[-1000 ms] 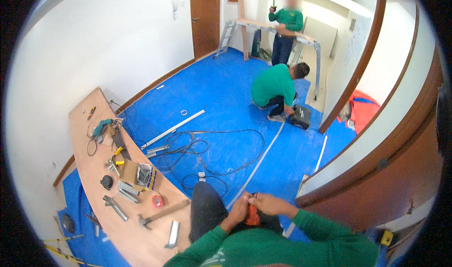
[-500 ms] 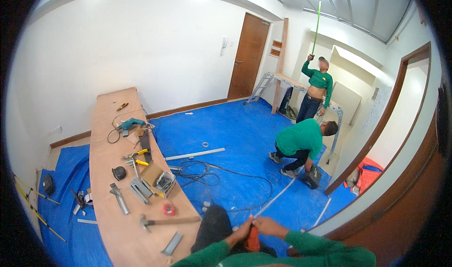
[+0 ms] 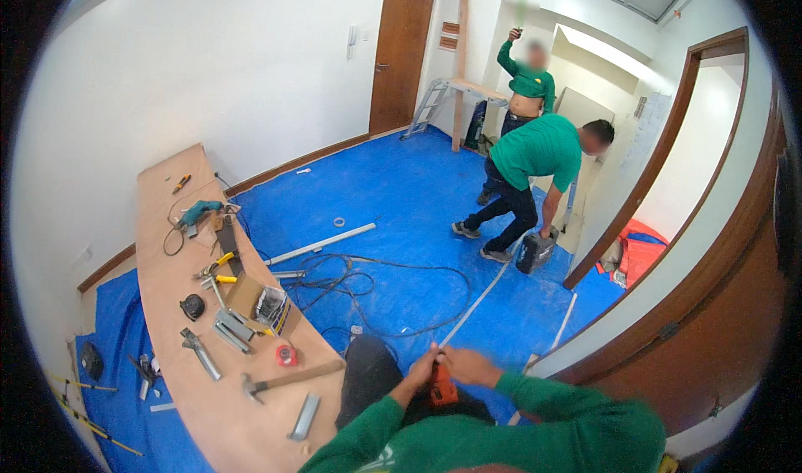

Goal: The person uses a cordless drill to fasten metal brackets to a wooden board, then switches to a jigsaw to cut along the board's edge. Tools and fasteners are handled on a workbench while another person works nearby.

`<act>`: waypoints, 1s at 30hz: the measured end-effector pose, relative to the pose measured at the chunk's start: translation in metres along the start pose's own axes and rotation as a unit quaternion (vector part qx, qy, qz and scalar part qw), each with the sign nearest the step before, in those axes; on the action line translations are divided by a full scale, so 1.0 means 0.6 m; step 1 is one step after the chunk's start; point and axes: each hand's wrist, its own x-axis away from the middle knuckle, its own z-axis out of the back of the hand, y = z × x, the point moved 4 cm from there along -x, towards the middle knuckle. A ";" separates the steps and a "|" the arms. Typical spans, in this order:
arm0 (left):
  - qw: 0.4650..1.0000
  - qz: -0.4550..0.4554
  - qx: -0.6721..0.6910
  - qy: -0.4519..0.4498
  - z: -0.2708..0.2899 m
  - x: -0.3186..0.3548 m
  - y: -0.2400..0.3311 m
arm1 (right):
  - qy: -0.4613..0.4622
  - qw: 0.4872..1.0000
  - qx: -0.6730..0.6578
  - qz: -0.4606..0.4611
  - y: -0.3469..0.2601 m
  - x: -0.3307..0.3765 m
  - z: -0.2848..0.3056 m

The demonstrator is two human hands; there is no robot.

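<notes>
Both hands meet low in the view, over the person's dark-trousered knee. The left hand [image 3: 422, 371] and right hand [image 3: 469, 366] are clenched around an orange-handled tool [image 3: 442, 387], at the near end of a long thin metal strip [image 3: 474, 305] that runs away across the blue floor sheet [image 3: 393, 197]. To the left, the long wooden table [image 3: 167, 247] carries a hammer [image 3: 288, 380], a red tape measure [image 3: 286, 355] and a green power drill [image 3: 198, 214]. Two people in green shirts work near the far doorway.
</notes>
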 end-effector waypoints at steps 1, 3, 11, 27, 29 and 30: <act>0.999 0.013 -0.028 0.034 0.006 -0.005 -0.004 | 0.038 0.998 -0.055 -0.019 0.001 -0.003 -0.008; 0.998 0.013 -0.026 0.062 0.010 -0.005 -0.008 | 0.100 0.979 -0.162 -0.071 0.007 -0.009 -0.035; 0.999 -0.028 -0.034 0.013 -0.048 0.052 0.045 | -0.064 0.701 -0.650 -0.286 0.062 0.010 -0.100; 0.994 -0.061 -0.087 0.010 -0.080 0.076 0.113 | 0.150 0.939 -0.299 -0.075 0.053 -0.021 -0.073; 0.988 -0.094 -0.124 0.014 -0.067 0.069 0.106 | 0.175 0.983 -0.004 0.052 0.033 -0.004 -0.052; 0.986 -0.103 -0.132 0.019 -0.064 0.066 0.101 | 0.124 0.989 0.051 0.058 0.037 0.002 -0.047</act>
